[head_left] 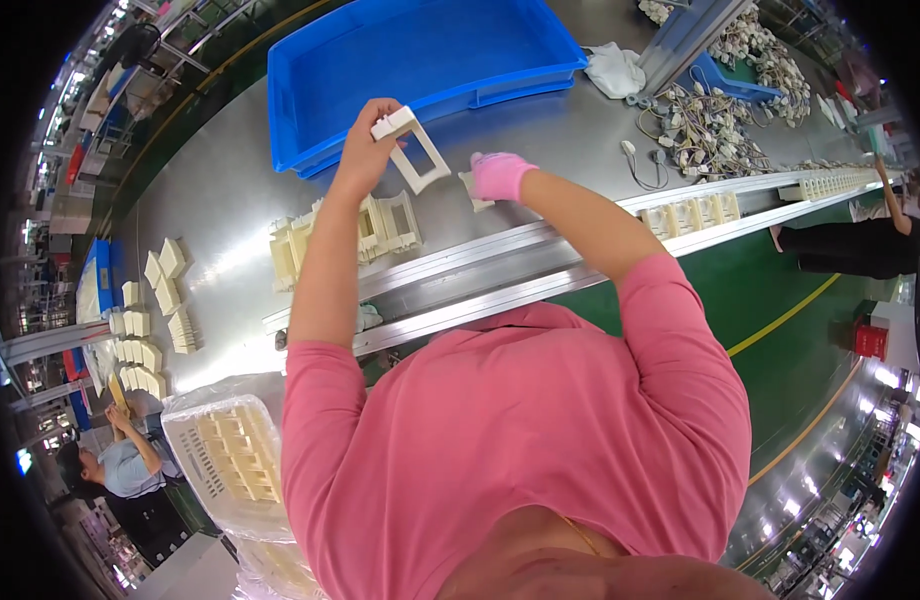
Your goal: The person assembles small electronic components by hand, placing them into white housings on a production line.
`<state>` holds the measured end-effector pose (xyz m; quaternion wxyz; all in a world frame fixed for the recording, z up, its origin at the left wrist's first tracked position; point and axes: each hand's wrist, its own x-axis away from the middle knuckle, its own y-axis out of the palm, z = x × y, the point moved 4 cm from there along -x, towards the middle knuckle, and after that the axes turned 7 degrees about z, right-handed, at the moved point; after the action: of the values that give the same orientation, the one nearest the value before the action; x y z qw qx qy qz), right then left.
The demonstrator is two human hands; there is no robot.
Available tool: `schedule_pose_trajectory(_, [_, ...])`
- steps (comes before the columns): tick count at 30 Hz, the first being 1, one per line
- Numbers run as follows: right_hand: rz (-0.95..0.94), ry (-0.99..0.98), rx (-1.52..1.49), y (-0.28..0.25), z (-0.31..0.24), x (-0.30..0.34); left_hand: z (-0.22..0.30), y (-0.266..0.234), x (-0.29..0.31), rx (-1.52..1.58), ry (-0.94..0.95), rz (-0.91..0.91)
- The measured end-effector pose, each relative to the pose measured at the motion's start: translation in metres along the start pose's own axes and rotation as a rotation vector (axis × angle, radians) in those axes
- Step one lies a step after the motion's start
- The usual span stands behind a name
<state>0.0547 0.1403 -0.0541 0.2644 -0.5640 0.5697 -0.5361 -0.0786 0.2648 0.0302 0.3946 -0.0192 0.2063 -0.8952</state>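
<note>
Reaching up from the lower middle of the frame, both forearms stretch toward the upper centre, coming out of pink sleeves. The left hand (365,150) is bare and raised, its fingers pinched closed on the corner of a cream plastic frame (412,148), which hangs tilted just above the steel table (220,190), right below the blue tray (410,60). The right hand (500,176), in a pink glove, sits just right of that frame with its fingers curled around a small cream part (477,195); how tightly it grips cannot be told.

Below the left hand, a row of cream frames (345,235) stands upright against the aluminium rail (580,240) that runs across the middle of the frame. More cream parts (692,213) stand on the rail toward the right. At the left edge, stacks of flat cream pieces (150,320) lie on the table. A white basket (230,460) in a clear bag holds more such pieces at the lower left. A tangle of wired parts (705,130) lies at the upper right, beside a white cloth (613,70).

The room is a factory floor, green with yellow lines at the right. A co-worker sits at the lower left, another stands at the far right.
</note>
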Motion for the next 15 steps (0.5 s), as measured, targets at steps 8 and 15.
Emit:
schedule_pose_trajectory(8, [-0.022,-0.044,0.002,0.034,-0.001,-0.029,-0.020,0.028,0.049,0.735,-0.476,0.287])
schedule_pose_trajectory(15, [-0.029,0.051,-0.988,-0.048,-0.011,0.042,-0.063,0.060,0.068,0.510,-0.496,0.132])
